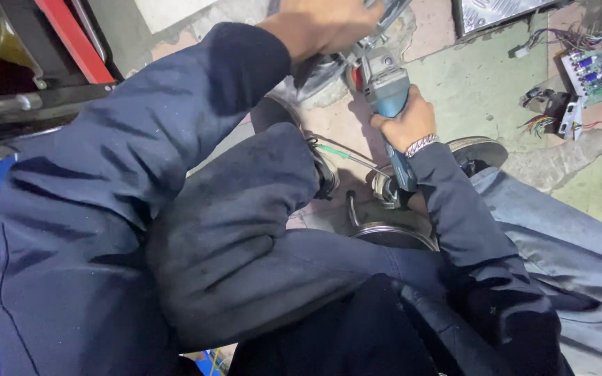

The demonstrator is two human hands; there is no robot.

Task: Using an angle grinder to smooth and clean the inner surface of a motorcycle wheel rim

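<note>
My right hand (407, 118) grips the body of a blue angle grinder (389, 90), a metal bracelet on its wrist. My left hand (329, 24) rests over the grinder's front end at the top of the view, closed on its head or side handle; the exact hold is partly cut off. The grinder's grey guard and disc (318, 73) sit just under my left hand, over the floor. My dark blue sleeves and bent knee fill the lower half of the view and hide the floor below.
Round metal discs (479, 150) and a ring (391, 233) lie on the floor near my legs. A green-handled tool (336, 152) lies beside my knee. Circuit boards with coloured wires (590, 69) sit at the upper right. A red and black frame (64, 42) stands at the upper left.
</note>
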